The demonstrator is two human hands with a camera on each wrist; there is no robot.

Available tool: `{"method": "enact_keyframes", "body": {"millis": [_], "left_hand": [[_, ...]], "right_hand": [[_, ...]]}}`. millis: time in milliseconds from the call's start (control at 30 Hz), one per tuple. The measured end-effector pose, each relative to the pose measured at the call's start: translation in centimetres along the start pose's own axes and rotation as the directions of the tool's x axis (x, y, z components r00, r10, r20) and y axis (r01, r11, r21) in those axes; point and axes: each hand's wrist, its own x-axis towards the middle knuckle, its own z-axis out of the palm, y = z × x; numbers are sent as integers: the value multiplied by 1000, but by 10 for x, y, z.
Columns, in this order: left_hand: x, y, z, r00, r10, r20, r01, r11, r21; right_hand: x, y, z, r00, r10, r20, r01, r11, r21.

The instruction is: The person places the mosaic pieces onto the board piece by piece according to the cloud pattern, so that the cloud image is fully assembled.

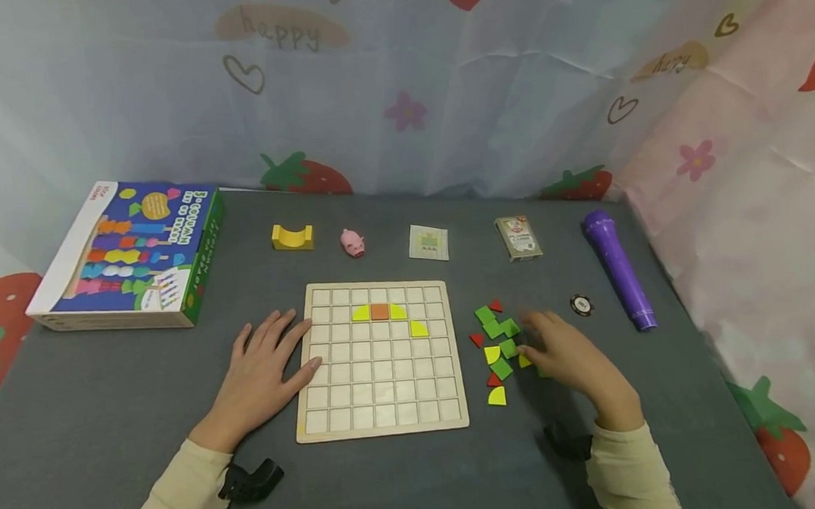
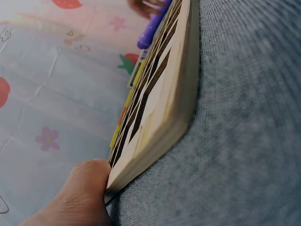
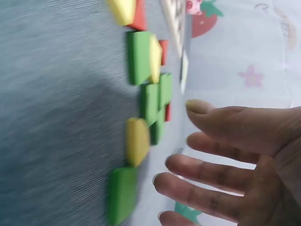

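Observation:
A square wooden grid board (image 1: 372,373) lies flat on the dark table. In its upper rows sit an orange square (image 1: 379,311) between two yellow quarter-round pieces, and another yellow quarter-round piece (image 1: 419,328) lower right. My left hand (image 1: 265,373) rests spread at the board's left side, thumb and a fingertip touching its edge. Right of the board are scattered green squares (image 1: 501,368), red triangles (image 1: 477,340) and yellow quarter-rounds (image 1: 497,396). My right hand (image 1: 568,354) hovers over their right side; in the right wrist view its loose fingers (image 3: 207,172) hold nothing.
Along the back stand a toy box (image 1: 131,253), a yellow arched block (image 1: 292,237), a pink pig figure (image 1: 353,243), a small printed card (image 1: 428,243) and a card pack (image 1: 519,238). To the right lie a round black chip (image 1: 581,304) and a purple tube (image 1: 619,270).

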Motion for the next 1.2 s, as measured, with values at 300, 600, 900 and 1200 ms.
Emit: {"method": "enact_keyframes", "body": {"millis": [300, 600, 900, 1200], "left_hand": [[0, 0, -1, 1000, -4, 9, 4, 1000, -2], [0, 0, 1, 1000, -12, 17, 12, 1000, -1], [0, 0, 0, 1000, -14, 18, 14, 1000, 0], [0, 0, -1, 999, -17, 32, 17, 1000, -2]], "right_hand": [[-9, 12, 15, 999, 1, -33, -2, 1000, -20], [-7, 14, 18, 999, -13, -34, 14, 999, 29], [-5, 15, 15, 999, -20, -26, 21, 999, 28], [-6, 10, 13, 992, -123, -40, 122, 992, -41]]}}
